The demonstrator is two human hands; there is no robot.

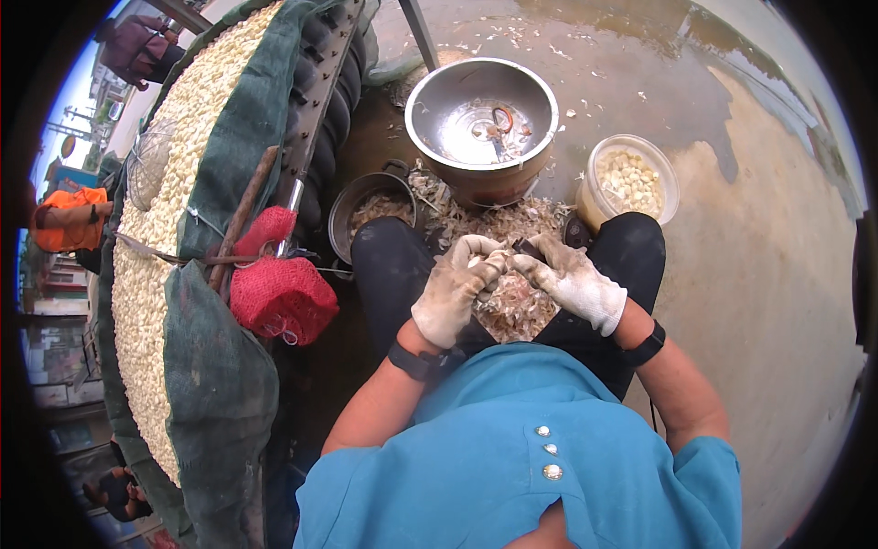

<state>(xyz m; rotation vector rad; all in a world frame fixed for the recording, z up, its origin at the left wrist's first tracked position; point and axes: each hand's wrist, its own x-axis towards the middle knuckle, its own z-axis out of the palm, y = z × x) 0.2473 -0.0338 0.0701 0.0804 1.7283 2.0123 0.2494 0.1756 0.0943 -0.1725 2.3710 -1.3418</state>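
showing creamy cloves [629,181], papery husks [515,311]

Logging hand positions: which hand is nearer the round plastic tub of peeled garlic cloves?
Right. In the picture, the right hand lies below and left of the plastic tub; the left hand lies farther left, beyond the right hand.

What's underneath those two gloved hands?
Below the left hand and right hand, a pile of papery, pinkish-tan skins shows between the dark trouser legs. The hands hide part of it; whatever supports the pile is covered.
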